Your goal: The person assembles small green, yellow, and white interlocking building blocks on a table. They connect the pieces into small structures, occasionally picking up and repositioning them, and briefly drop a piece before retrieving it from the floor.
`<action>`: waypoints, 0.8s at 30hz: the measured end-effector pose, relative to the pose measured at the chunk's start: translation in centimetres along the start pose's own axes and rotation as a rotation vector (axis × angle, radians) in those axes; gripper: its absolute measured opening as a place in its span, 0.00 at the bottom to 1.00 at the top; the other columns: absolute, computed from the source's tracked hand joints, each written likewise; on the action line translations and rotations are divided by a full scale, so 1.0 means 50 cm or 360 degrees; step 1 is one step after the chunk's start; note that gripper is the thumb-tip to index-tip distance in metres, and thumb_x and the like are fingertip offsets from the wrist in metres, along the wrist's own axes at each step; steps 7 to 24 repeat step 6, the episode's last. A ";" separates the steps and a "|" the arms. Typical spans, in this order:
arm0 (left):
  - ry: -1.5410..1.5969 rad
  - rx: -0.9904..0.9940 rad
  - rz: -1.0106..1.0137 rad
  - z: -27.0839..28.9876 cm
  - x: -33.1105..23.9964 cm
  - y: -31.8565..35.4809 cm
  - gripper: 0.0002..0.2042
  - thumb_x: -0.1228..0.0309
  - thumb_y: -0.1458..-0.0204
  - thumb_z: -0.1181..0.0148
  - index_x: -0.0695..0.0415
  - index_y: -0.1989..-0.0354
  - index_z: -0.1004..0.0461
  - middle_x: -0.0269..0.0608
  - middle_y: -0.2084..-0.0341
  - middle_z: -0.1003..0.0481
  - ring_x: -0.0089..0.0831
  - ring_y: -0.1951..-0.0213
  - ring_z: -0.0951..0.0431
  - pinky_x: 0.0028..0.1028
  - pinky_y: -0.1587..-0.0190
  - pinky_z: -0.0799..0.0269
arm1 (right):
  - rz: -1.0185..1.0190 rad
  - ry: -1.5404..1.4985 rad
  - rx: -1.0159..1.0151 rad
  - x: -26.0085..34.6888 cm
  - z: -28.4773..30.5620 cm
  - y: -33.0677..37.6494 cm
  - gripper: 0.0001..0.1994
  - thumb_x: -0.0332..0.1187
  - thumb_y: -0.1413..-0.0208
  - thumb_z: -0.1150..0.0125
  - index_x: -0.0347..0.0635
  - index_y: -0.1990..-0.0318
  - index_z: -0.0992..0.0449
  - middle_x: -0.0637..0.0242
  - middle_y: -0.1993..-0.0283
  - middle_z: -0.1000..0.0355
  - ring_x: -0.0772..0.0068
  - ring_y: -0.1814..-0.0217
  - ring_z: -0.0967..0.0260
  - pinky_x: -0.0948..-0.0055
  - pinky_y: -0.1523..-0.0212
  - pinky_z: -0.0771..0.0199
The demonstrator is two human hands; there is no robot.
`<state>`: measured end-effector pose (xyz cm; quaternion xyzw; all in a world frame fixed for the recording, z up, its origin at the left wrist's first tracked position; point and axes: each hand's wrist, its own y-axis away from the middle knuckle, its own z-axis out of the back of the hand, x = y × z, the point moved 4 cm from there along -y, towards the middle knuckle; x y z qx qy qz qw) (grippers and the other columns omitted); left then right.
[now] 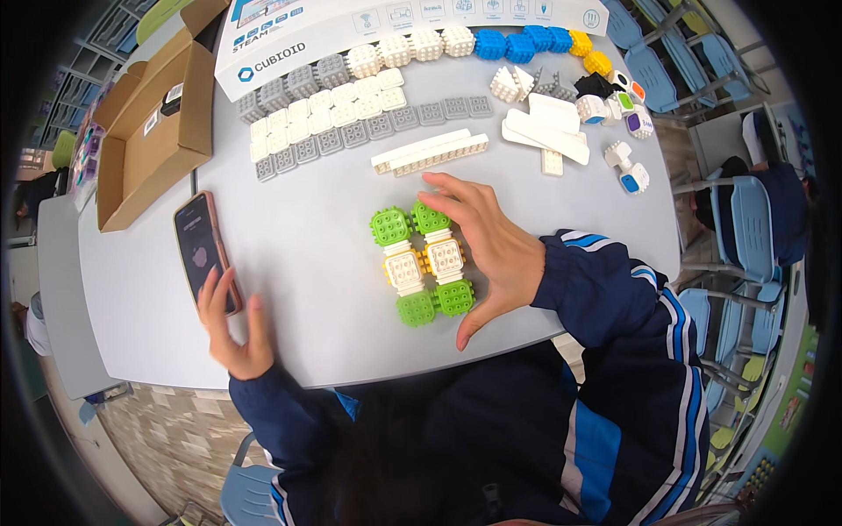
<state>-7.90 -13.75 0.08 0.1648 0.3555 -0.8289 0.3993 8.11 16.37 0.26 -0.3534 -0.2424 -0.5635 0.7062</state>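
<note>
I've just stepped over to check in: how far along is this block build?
Done so far: a small block assembly of four green and two white-and-yellow cubes, in two joined columns. In hand: the right hand cups its side, while the left hand touches a phone. Left: rows of grey and white blocks and the blue and yellow ones lie unused.

open cardboard box [149, 131], white beams [430, 152], blue chairs [750, 223]

phone [201, 246] left of block assembly [423, 264], long bars [430, 152] behind it, cardboard box [156, 123] far left
</note>
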 end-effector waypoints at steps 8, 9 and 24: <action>-0.0346 -0.0175 0.0049 0.061 0.097 0.055 0.14 0.71 0.40 0.40 0.61 0.46 0.23 0.49 0.43 0.26 0.48 0.36 0.32 0.45 0.30 0.48 | 0.0030 -0.0011 0.0009 -0.002 0.005 -0.002 0.71 0.63 0.81 0.17 0.41 0.28 0.53 0.44 0.27 0.56 0.37 0.29 0.55 0.47 0.29 0.50; -0.0346 -0.0175 0.0049 0.061 0.097 0.055 0.14 0.71 0.40 0.40 0.61 0.46 0.23 0.49 0.43 0.26 0.48 0.36 0.32 0.45 0.30 0.48 | 0.0030 -0.0011 0.0009 -0.002 0.005 -0.002 0.71 0.63 0.81 0.17 0.41 0.28 0.53 0.44 0.27 0.56 0.37 0.29 0.55 0.47 0.29 0.50; -0.0346 -0.0175 0.0049 0.061 0.097 0.055 0.14 0.71 0.40 0.40 0.61 0.46 0.23 0.49 0.43 0.26 0.48 0.36 0.32 0.45 0.30 0.48 | 0.0030 -0.0011 0.0009 -0.002 0.005 -0.002 0.71 0.63 0.81 0.17 0.41 0.28 0.53 0.44 0.27 0.56 0.37 0.29 0.55 0.47 0.29 0.50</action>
